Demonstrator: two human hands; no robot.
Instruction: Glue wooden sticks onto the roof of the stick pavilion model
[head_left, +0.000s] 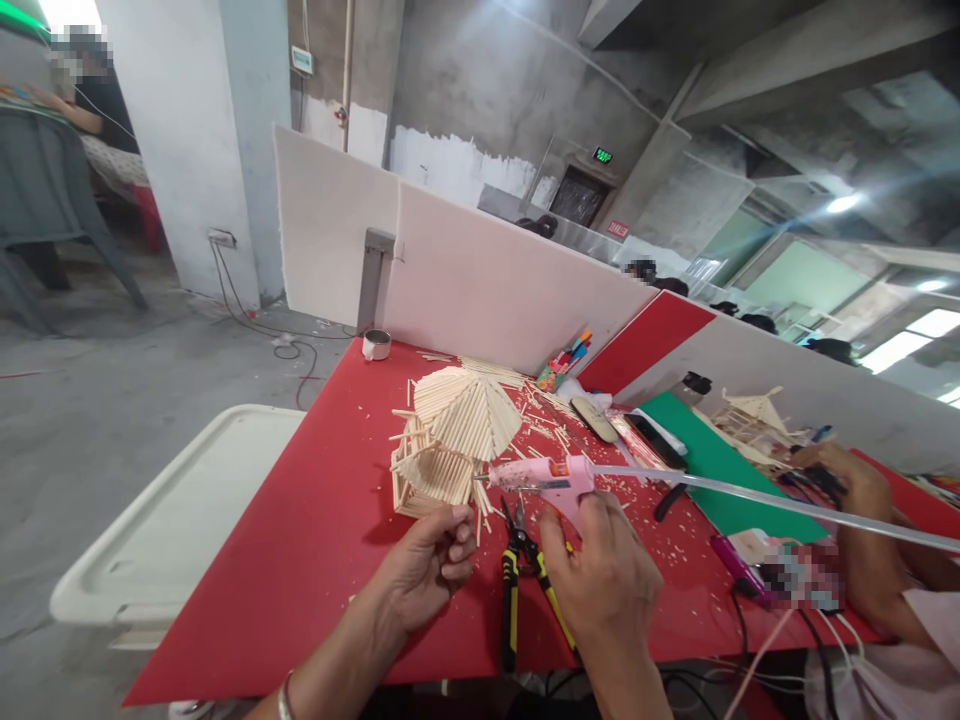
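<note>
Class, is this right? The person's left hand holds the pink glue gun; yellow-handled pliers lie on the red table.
Wrong hand: the head view shows the right hand holding the pink glue gun. The yellow-handled pliers lie on the red table.

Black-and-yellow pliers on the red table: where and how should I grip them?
Probably the left handle, from the near edge of the table: both handles splay toward that edge, the metal tips point away, and the right hand, holding the pink glue gun, crowds the other handle.
</note>
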